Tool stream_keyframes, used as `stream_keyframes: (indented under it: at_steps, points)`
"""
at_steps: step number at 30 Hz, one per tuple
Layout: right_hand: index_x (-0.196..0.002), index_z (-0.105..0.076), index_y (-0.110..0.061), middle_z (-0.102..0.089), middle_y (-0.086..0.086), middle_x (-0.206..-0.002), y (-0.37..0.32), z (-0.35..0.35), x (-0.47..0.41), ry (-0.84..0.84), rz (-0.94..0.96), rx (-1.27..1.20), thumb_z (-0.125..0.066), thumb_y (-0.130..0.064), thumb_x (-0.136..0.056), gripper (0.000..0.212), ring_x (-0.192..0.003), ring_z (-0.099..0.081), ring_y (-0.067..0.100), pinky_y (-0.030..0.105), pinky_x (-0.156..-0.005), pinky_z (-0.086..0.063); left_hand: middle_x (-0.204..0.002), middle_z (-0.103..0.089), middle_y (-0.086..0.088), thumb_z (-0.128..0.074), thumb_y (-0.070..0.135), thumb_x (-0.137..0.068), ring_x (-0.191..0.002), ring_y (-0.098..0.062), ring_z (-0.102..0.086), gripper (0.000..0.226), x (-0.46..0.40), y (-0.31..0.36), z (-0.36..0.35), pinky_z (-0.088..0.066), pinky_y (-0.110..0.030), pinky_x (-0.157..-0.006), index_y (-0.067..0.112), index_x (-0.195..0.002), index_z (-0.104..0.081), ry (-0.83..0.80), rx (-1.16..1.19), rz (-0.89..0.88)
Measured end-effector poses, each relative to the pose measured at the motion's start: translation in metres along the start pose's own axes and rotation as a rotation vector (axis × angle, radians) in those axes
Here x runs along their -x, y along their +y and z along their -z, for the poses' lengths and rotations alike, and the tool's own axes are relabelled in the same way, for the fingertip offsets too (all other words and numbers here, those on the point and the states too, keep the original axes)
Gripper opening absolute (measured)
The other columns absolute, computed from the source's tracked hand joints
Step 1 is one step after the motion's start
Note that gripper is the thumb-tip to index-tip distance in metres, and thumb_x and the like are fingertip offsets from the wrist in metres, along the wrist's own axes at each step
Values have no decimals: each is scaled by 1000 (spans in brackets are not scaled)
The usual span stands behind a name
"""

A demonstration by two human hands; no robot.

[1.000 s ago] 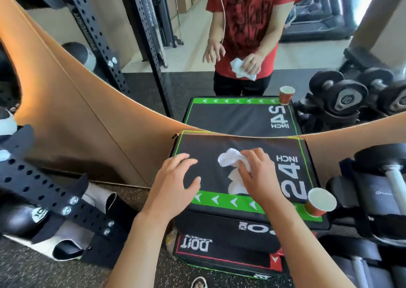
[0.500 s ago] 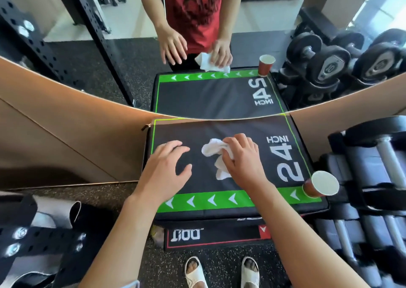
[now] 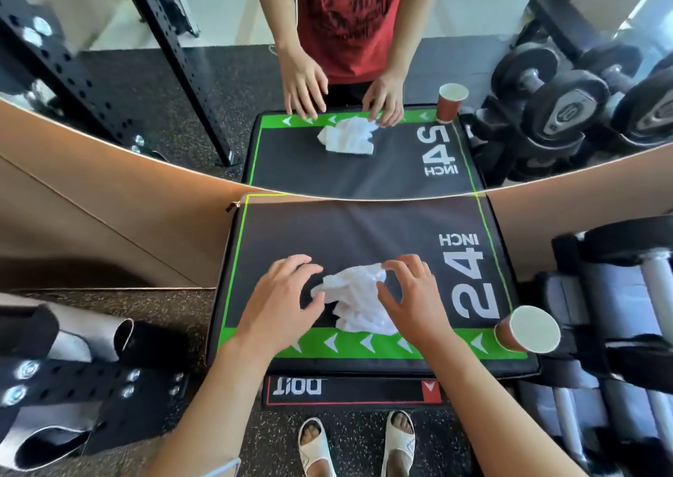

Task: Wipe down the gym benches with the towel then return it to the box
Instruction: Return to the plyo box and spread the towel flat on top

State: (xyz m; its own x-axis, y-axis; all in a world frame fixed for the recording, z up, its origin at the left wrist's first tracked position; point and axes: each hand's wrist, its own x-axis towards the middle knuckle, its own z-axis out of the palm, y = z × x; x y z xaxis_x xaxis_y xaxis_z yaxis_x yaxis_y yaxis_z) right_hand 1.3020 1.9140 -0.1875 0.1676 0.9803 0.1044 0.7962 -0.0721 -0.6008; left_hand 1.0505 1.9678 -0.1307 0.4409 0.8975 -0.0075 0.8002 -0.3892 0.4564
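A white towel (image 3: 358,301) is seen crumpled up in a loose wad on top of a black padded box (image 3: 364,236), roughly mid-width and toward the near edge. Its lower end is lapped over the green arrow strip along the front of the box. The towel is flanked by both hands: its left tip is touched by the left hand (image 3: 282,303), its right side is touched by the curled fingers of the right hand (image 3: 413,298). The box top is black with a thin green border and "24 INCH" printed in white on the right, and it's stacked on another black pad with red trim.
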Motion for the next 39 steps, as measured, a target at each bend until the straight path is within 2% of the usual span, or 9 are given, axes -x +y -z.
stream_keyframes:
  at_steps: [7, 13, 16, 18, 21, 28, 31, 35, 39]
  points:
    - [-122, -66, -18, -55, -2, -118, 16, 4, 2, -173, -49, -12, -69, -26, -95, 29, -108, -56, 23, 38, -96, -47, -141, -54, 11, -63, 33, -95, -132, -14, -47, 40, -22, 28, -40, -44, -36, -107, 25, -134, -62, -71, -32, -33]
    - [-130, -59, -19, -54, -4, -121, 20, -12, 17, -335, -145, -43, -67, -27, -95, 37, -111, -52, 17, 29, -91, -46, -136, -52, 9, -57, 29, -99, -123, -19, -52, 38, -34, 26, -64, -46, -36, -97, 26, -137, -57, -184, -176, 69]
    - [-117, -65, -18, -58, -9, -105, 20, -14, 18, -301, -159, -79, -64, -15, -93, 25, -94, -57, 15, 28, -81, -46, -132, -57, 7, -53, 23, -101, -117, -22, -57, 36, -32, 19, -68, -48, -38, -91, 27, -137, -58, -206, -182, 147]
    - [-103, -68, -15, -60, -7, -94, 21, -12, 17, -284, -145, -66, -60, -8, -90, 16, -82, -58, 18, 33, -75, -50, -123, -62, 6, -52, 20, -101, -111, -23, -59, 29, -29, 16, -67, -48, -38, -85, 25, -127, -63, -167, -181, 175]
    - [-95, -70, -16, -61, -5, -90, 25, -3, 13, -259, -158, -51, -59, -6, -87, 16, -77, -59, 19, 35, -74, -51, -108, -65, 4, -52, 17, -99, -102, -25, -61, 21, -25, 11, -57, -48, -40, -79, 23, -113, -67, -56, -159, 222]
    - [-88, -68, -15, -59, -5, -84, 32, 23, 5, -124, -116, -59, -63, 0, -87, 16, -72, -57, 17, 34, -68, -48, -103, -67, 7, -59, 13, -96, -91, -24, -63, 22, -8, -20, -20, -49, -37, -69, 25, -109, -70, 146, -89, 302]
    - [-89, -68, -16, -60, -5, -84, 26, 27, 4, -76, -71, -52, -65, -1, -87, 14, -72, -57, 16, 29, -66, -44, -102, -65, 11, -59, 17, -96, -87, -21, -60, 17, 3, -33, -14, -45, -34, -67, 29, -105, -68, 160, -57, 373]
    - [-93, -68, -21, -59, -12, -87, 16, 13, 12, -137, -23, -55, -68, -8, -86, 15, -73, -55, 9, 27, -70, -45, -96, -62, 12, -55, 19, -96, -84, -21, -58, 15, 24, -45, -22, -47, -35, -66, 31, -97, -64, 90, -29, 446]
    - [-125, -63, -23, -53, -8, -115, 18, -5, 22, -262, -135, 6, -75, -25, -88, 39, -105, -49, 16, 28, -88, -44, -100, -66, 10, -56, 19, -96, -89, -22, -62, 16, 41, -54, -29, -49, -35, -68, 31, -101, -64, 67, 6, 462]
